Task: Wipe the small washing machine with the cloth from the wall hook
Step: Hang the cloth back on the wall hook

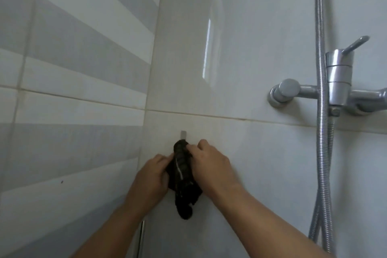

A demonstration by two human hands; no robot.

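Two hands, left (154,176) and right (209,161), grip the dark, bunched cloth (184,182) under a small metal hook (183,134) on glossy tile.

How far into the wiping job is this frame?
Early. Nothing looks done: the dark cloth hangs at the wall hook. In hand: the left hand and right hand both grip it, apparently to take it off. Left: freeing the cloth and wiping the washing machine, which is not in view.
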